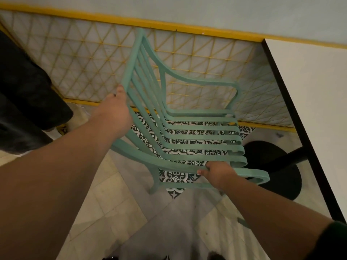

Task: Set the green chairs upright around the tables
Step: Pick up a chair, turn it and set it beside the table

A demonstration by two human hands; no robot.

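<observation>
Green chair (202,119) slats are seen from above, with the seat facing up and the back standing tall on the left. So this chair is nearly set right, just beside the white table (309,91), close to its black foot (272,166). It cannot be told if all the legs are down on the floor (112,194) yet. The chair is not yet let go, and it may need to be put closer to the table. Other chairs are not seen, so how many are left cannot be told.

The top of the chair back is held by the left hand (114,107). Its thumb is pressed along the edge, and the other fingers are hidden behind it. The near armrest is held by the right hand (216,174), with its fingers (202,171) curled tight over the rail.
</observation>
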